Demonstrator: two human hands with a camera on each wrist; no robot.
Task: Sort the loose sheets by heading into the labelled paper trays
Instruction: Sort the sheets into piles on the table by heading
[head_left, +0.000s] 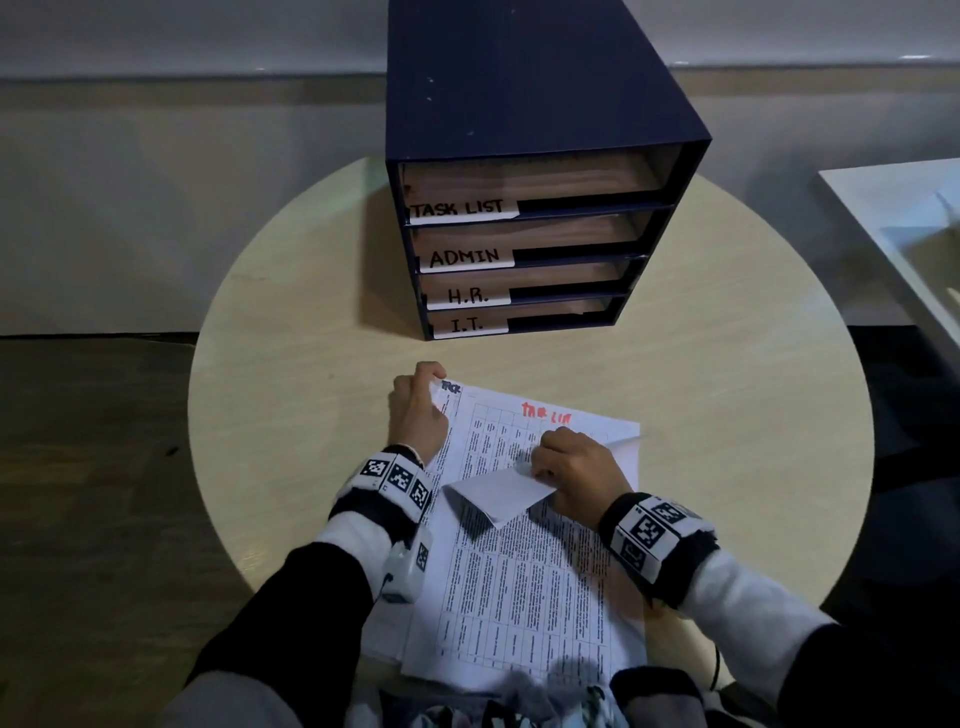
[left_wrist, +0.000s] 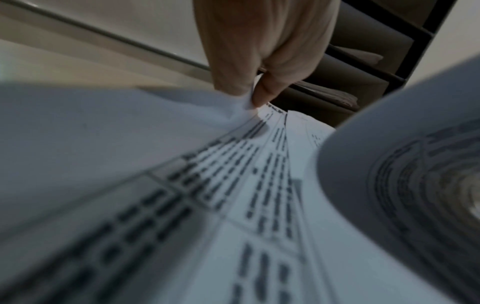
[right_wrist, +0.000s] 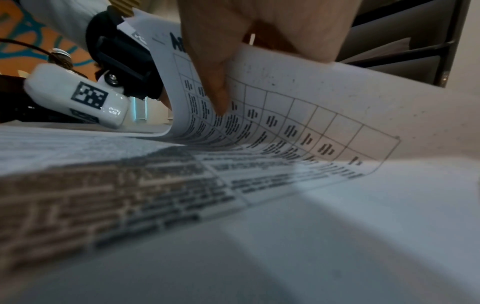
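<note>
A person seated at a round table (head_left: 291, 322) works through a stack of printed sheets (head_left: 519, 587) lying just in front of a dark four-tier tray unit (head_left: 540, 156) labelled, top to bottom, TASK LIST, ADMIN, H.R. and I.T. The left hand (head_left: 418, 410) pinches the stack's far-left corner (left_wrist: 246, 102) between thumb and fingers, lifting it slightly, seemingly to separate the layers and expose the headings underneath. The right hand (head_left: 574, 470) grips the top sheet (head_left: 496, 493), thumb on its printed side, and has curled it back toward the person so that its blank reverse faces up; this appears meant to uncover the page below, which carries a red handwritten heading (head_left: 545, 413) that looks like "TASK LIST". From the right wrist view, the curled sheet's own heading begins with a bold "A" but the thumb (right_wrist: 215, 82) covers the rest, so whether it reads ADMIN is only a likely guess. A dark heading by the left fingers is partly covered as well. The printed tables are too blurred to read in any view. Each tray seems to hold paper already, though the contents are dim. The stack's near edge is cut off by the person's clothing, and how many sheets remain cannot be told.
</note>
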